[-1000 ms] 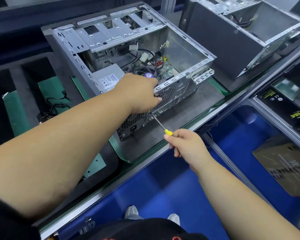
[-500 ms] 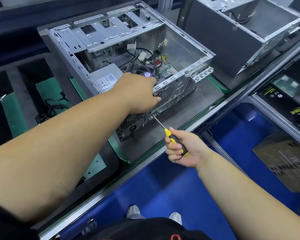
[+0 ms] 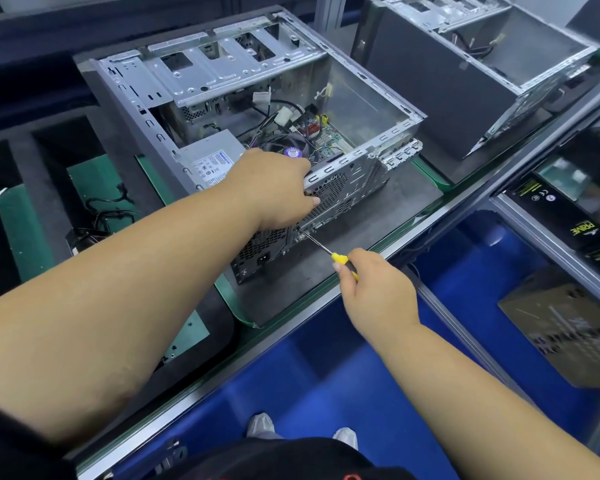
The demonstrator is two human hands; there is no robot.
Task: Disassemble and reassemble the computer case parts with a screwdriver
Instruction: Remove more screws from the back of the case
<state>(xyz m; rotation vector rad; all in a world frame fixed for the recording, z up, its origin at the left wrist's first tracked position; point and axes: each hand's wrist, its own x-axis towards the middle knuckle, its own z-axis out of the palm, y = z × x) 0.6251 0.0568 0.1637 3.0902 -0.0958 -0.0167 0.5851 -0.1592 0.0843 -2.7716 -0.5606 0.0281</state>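
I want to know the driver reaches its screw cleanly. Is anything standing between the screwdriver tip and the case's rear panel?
Nothing visible does. The screwdriver, gripped by the right hand, runs bare to the computer case rear panel, its tip at the panel. The left hand grips the edge above, clear of the shaft.

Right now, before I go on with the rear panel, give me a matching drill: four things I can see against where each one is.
Things:
1. left hand
2. right hand
3. screwdriver
4. second case

Places:
A. standing behind and right of the open case
B. tip at the rear panel, below the other hand
C. holding the case's rear top edge
D. wrapped round the yellow and black handle

Pairs: 1-C, 2-D, 3-B, 4-A
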